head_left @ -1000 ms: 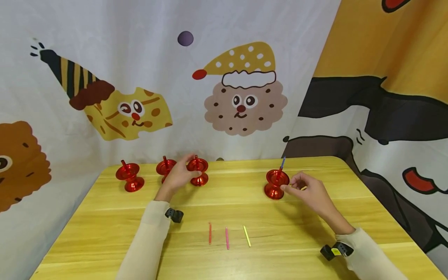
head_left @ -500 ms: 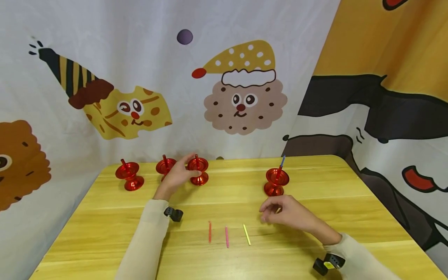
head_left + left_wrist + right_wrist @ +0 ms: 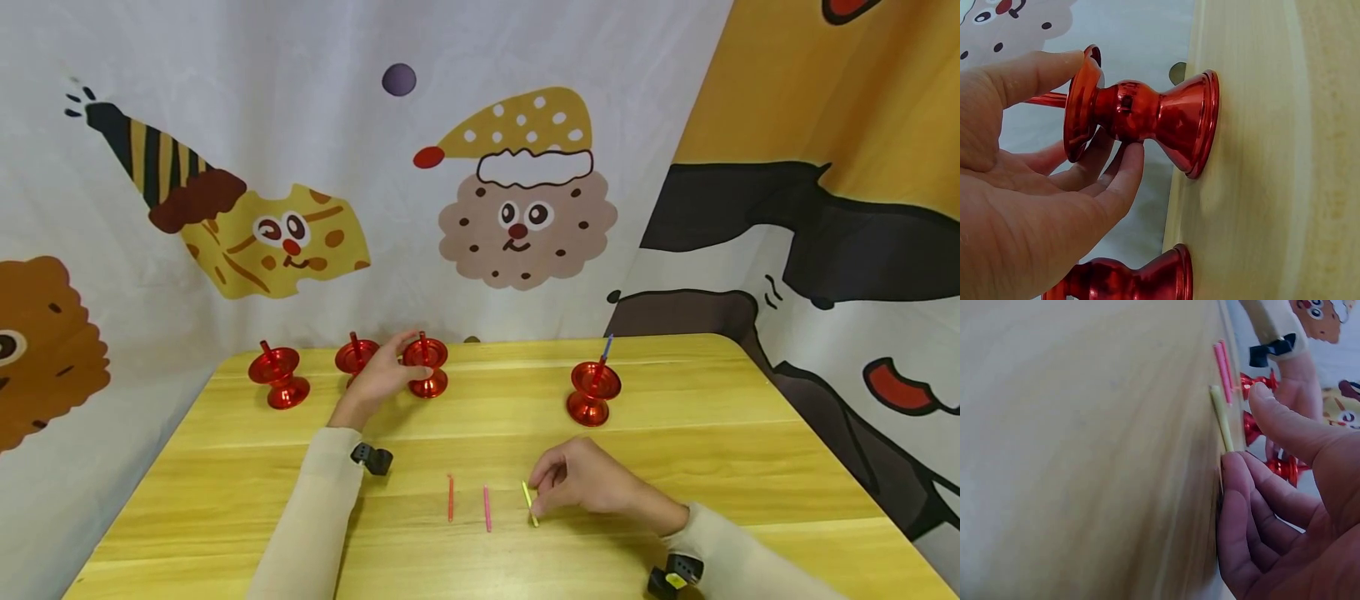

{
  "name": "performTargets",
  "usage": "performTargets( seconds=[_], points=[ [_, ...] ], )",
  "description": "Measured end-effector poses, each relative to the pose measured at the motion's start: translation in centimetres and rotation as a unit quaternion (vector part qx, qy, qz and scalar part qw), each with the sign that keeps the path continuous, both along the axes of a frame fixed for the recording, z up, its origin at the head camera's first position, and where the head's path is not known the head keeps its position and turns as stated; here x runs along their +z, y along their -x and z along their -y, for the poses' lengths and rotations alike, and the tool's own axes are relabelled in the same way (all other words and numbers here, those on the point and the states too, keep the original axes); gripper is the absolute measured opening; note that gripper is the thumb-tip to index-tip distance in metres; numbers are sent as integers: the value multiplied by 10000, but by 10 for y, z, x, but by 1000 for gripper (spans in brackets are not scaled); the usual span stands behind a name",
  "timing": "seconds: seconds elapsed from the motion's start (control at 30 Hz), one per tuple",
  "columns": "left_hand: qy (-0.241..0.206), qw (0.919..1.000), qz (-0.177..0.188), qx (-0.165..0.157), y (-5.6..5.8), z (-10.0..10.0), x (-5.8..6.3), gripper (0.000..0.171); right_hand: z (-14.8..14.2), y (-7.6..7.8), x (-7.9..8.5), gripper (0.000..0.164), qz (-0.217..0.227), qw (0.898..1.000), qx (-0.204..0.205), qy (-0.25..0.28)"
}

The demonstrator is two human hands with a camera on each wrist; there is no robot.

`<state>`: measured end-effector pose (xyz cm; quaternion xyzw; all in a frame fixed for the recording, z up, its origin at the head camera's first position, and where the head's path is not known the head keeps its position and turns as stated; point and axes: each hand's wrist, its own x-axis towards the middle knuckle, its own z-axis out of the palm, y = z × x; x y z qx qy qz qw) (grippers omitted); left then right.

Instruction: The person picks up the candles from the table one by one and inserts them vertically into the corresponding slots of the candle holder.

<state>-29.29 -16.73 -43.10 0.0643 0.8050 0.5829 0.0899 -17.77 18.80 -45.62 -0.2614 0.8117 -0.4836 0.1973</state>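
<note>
In the head view my left hand [image 3: 378, 379] holds a red metal candle holder [image 3: 430, 386] at the back of the table. The left wrist view shows the thumb on the upper dish of this candle holder [image 3: 1129, 111] and the fingers around its narrow waist. My right hand [image 3: 588, 477] is low over the table, beside a thin yellow candle [image 3: 526, 492] lying there. In the right wrist view its fingertips [image 3: 1235, 464] are at one end of the yellow candle [image 3: 1220, 412], thumb well apart; contact is hard to tell. Left of it lie a pink candle [image 3: 487, 508] and an orange-red candle [image 3: 451, 498].
A red holder [image 3: 587, 408] bearing a blue candle [image 3: 608, 347] stands at the back right. Two more red holders stand at the back left: one outermost [image 3: 285, 392], the other [image 3: 351, 358] partly behind my left hand. A printed cloth [image 3: 330, 150] hangs behind the wooden table [image 3: 360, 533].
My right hand has moved from beside the blue candle's holder, forward and left, down to the yellow candle. My left hand has stayed on its holder.
</note>
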Motion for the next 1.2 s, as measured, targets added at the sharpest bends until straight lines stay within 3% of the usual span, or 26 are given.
performTargets(
  seconds=[0.27,0.4,0.57,0.87,1.2],
  points=[
    [-17,10000,-23,22,3,0,-3,86,12,-4,-3,38,-1050,9897,-40,-973],
    [-23,10000,-34,43,4,0,-3,84,13,-5,-3,40,-1287,9851,-37,-1144],
    [61,9999,-33,99,4,-1,-3,84,11,-5,-3,38,-1217,9872,-37,-1028],
    [12,9999,9,116,3,0,-3,85,2,0,-3,31,-704,9948,5,-742],
    [-39,9999,3,97,3,1,-2,84,0,0,0,35,-735,9938,160,-817]
  ],
)
